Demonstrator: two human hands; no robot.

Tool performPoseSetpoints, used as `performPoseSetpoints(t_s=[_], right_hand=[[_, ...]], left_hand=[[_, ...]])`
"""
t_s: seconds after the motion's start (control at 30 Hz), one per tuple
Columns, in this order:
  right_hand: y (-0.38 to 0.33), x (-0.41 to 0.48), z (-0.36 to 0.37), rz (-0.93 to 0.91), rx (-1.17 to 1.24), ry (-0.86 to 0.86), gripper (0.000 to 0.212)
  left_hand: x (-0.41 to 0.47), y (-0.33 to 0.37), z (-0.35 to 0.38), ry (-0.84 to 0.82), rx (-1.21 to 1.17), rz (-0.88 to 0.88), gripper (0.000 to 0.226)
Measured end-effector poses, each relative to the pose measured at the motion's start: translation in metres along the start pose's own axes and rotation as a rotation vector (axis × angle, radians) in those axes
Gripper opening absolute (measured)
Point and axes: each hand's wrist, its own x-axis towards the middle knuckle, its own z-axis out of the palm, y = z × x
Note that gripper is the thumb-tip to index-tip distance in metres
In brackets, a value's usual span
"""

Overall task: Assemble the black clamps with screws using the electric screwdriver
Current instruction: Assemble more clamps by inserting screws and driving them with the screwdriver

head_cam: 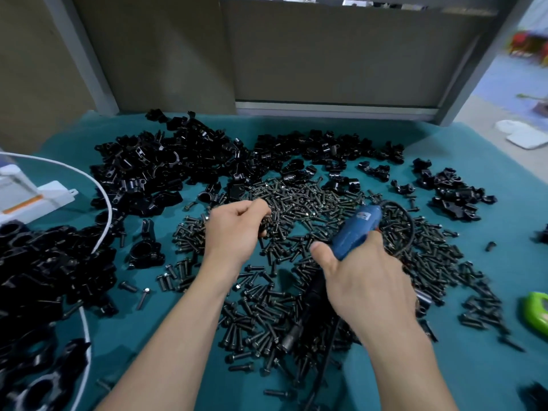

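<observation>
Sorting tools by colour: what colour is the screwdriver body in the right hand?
Blue; the electric screwdriver shows best in the head view.

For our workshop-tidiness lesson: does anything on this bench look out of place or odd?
Yes. Screws lie spilled loose across the cloth, in no tray, with strays far out. A white cable runs through the clamp pile at left, where it could snag.

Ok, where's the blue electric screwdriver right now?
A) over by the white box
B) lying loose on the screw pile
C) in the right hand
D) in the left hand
C: the right hand grips the blue electric screwdriver above the table, while the left hand curls its fingers round screws from the pile.
</observation>
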Motion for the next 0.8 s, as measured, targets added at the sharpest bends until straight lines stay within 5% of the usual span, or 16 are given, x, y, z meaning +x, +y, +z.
performPoseSetpoints(t_s=[0.17,0.37,0.5,0.7,0.8], right_hand=[[0.006,0.011,-0.005,0.144,0.143,-0.061,0.064],[0.026,0.017,-0.031,0.318,1.067,-0.163,0.029],[0.016,0.023,-0.033,0.284,1.549,-0.400,0.080],[-0.016,0.039,-0.017,0.099,1.712,-0.528,0.048],[-0.022,0.051,-0.007,0.053,1.762,-0.529,0.052]], left_hand=[[-0.013,-0.001,-0.001,-0.027,-0.032,-0.039,0.047],[-0.016,-0.001,-0.009,-0.094,-0.177,-0.109,0.077],[-0.018,0.005,-0.007,-0.116,-0.292,-0.166,0.031],[-0.017,0.005,-0.009,-0.126,-0.271,-0.173,0.030],[-0.016,0.005,-0.007,-0.128,-0.236,-0.158,0.033]])
